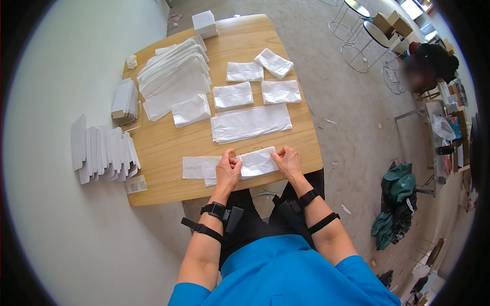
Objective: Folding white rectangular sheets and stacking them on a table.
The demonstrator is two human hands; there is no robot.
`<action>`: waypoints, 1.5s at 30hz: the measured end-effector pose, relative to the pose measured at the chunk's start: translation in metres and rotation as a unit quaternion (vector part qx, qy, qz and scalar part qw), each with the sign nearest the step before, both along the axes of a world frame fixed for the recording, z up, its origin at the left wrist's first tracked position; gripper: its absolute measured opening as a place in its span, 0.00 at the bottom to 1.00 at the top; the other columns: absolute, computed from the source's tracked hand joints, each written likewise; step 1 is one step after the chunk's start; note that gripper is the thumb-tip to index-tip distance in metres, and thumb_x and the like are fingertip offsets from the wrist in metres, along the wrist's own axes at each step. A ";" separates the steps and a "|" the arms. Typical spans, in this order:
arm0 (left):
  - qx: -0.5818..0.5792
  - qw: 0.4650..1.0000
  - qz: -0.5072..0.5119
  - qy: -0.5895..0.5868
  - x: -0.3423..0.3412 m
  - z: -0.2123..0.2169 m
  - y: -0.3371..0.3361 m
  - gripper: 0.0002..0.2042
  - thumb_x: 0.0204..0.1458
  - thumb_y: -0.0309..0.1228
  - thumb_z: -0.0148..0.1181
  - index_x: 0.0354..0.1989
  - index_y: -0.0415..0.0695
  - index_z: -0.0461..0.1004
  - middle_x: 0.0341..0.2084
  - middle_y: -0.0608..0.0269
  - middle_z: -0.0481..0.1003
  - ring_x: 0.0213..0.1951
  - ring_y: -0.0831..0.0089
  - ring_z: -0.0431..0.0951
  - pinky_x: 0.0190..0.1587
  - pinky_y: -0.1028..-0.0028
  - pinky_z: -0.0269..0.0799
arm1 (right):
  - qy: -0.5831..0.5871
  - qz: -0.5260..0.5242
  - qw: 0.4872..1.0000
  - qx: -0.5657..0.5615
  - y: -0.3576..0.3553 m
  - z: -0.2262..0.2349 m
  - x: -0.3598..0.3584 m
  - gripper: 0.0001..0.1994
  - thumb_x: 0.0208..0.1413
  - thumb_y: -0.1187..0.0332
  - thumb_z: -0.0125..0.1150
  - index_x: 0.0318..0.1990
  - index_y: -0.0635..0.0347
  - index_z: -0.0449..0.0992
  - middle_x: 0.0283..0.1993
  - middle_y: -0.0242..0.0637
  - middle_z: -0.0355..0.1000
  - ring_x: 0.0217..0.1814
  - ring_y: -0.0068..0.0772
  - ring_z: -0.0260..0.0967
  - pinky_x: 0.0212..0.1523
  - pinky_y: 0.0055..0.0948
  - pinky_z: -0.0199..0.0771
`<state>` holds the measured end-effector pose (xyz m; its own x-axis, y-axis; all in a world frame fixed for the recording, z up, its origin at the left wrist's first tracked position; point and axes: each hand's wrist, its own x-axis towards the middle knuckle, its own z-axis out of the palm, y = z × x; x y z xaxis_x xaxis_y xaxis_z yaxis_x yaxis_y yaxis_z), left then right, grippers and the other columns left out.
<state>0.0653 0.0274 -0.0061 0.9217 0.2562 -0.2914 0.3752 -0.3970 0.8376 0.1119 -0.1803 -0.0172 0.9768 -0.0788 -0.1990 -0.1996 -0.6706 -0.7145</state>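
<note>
My left hand (228, 169) pinches the left end of a thin white folded sheet (258, 162), fingers closed. At the sheet's right end, my right hand (289, 161) grips the edge between thumb and fingers. More flat white sheets (200, 168) lie under and left of my left hand, near the table's front edge. Just beyond my hands rests a long pile of white sheets (251, 124). Several shorter folded white bundles (233, 96) sit behind it, one of them (274, 63) turned at an angle.
A fanned heap of white sheets (176, 71) covers the wooden table's (163, 148) far left. White flattened cartons (104, 153) and a white stack (124, 100) stand along the left edge, a white box (204, 24) at the back. Right are stools (375, 33), green bags (395, 199) and another person (431, 66).
</note>
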 end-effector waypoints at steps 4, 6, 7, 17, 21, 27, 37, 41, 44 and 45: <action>0.015 1.000 -0.012 -0.017 -0.001 -0.002 0.000 0.22 0.47 0.26 0.64 0.52 0.40 0.68 0.23 0.67 0.72 0.25 0.80 0.70 0.30 0.79 0.71 | -0.009 0.006 1.000 -0.018 0.001 0.000 0.001 0.11 0.41 0.65 0.67 0.23 0.66 0.77 0.22 0.46 0.74 0.25 0.41 0.74 0.31 0.35 0.74; 0.021 1.000 -0.012 -0.014 0.000 0.000 -0.002 0.22 0.47 0.26 0.64 0.52 0.40 0.68 0.23 0.67 0.72 0.25 0.80 0.70 0.30 0.79 0.71 | -0.010 0.003 1.000 -0.022 0.000 0.000 0.001 0.11 0.41 0.65 0.67 0.23 0.67 0.77 0.22 0.46 0.74 0.25 0.41 0.74 0.31 0.35 0.74; 0.026 1.000 -0.013 -0.011 0.000 0.001 -0.003 0.22 0.46 0.26 0.64 0.51 0.40 0.68 0.23 0.67 0.72 0.25 0.80 0.70 0.30 0.79 0.71 | -0.014 0.004 1.000 -0.028 -0.001 -0.001 0.002 0.11 0.41 0.66 0.67 0.23 0.66 0.77 0.22 0.46 0.74 0.25 0.41 0.74 0.31 0.35 0.74; -0.080 0.991 0.078 -0.074 -0.014 0.014 0.012 0.17 0.52 0.30 0.62 0.49 0.40 0.70 0.24 0.67 0.72 0.23 0.80 0.71 0.29 0.78 0.71 | 0.008 -0.019 0.994 0.106 0.028 0.046 -0.010 0.10 0.44 0.69 0.63 0.29 0.67 0.72 0.27 0.52 0.73 0.32 0.54 0.72 0.35 0.44 0.71; 0.026 0.974 0.204 -0.090 -0.037 0.013 0.063 0.19 0.50 0.31 0.62 0.49 0.38 0.70 0.29 0.63 0.72 0.25 0.77 0.71 0.30 0.76 0.70 | -0.034 0.057 0.997 0.030 0.029 0.002 -0.019 0.06 0.44 0.73 0.60 0.26 0.67 0.71 0.28 0.53 0.71 0.35 0.55 0.70 0.37 0.45 0.69; 0.258 0.919 0.296 -0.031 -0.074 -0.028 0.131 0.20 0.46 0.37 0.66 0.45 0.39 0.71 0.32 0.61 0.71 0.32 0.69 0.72 0.38 0.68 0.70 | -0.025 0.047 0.998 0.023 0.025 -0.014 -0.017 0.03 0.41 0.78 0.57 0.26 0.67 0.71 0.29 0.53 0.71 0.36 0.55 0.69 0.38 0.45 0.69; 0.090 0.944 0.302 -0.101 -0.062 0.028 0.087 0.10 0.46 0.35 0.67 0.26 0.42 0.76 0.23 0.65 0.69 0.24 0.73 0.69 0.30 0.73 0.67 | -0.061 0.084 0.994 0.035 0.044 0.064 -0.024 0.08 0.44 0.71 0.63 0.30 0.65 0.74 0.31 0.49 0.72 0.32 0.48 0.72 0.34 0.42 0.71; -0.018 0.975 0.166 -0.145 -0.058 0.090 -0.001 0.04 0.50 0.27 0.63 0.30 0.39 0.75 0.23 0.69 0.70 0.24 0.78 0.66 0.27 0.76 0.64 | 0.001 0.109 0.976 0.187 0.075 0.112 -0.048 0.16 0.50 0.60 0.63 0.31 0.67 0.75 0.28 0.45 0.73 0.27 0.33 0.70 0.28 0.35 0.68; -0.007 0.984 0.019 -0.175 -0.062 0.093 -0.047 0.10 0.46 0.28 0.63 0.37 0.40 0.76 0.35 0.56 0.71 0.39 0.63 0.72 0.44 0.69 0.69 | 0.114 0.049 0.977 0.175 0.055 0.082 -0.037 0.19 0.53 0.56 0.61 0.30 0.69 0.75 0.22 0.41 0.71 0.23 0.22 0.64 0.25 0.29 0.64; 0.067 0.977 0.012 -0.203 -0.066 0.086 -0.044 0.13 0.47 0.28 0.63 0.42 0.40 0.74 0.40 0.55 0.70 0.45 0.61 0.71 0.49 0.67 0.66 | 0.039 0.041 0.989 0.135 0.043 0.077 -0.033 0.18 0.54 0.58 0.61 0.30 0.68 0.76 0.18 0.34 0.68 0.22 0.17 0.59 0.24 0.26 0.62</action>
<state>-0.0005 -0.0170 0.0796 0.9479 0.2891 0.1337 0.0338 -0.5087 0.8603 0.0789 -0.1373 0.0599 0.9586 0.0672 -0.2768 -0.2135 -0.4740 -0.8543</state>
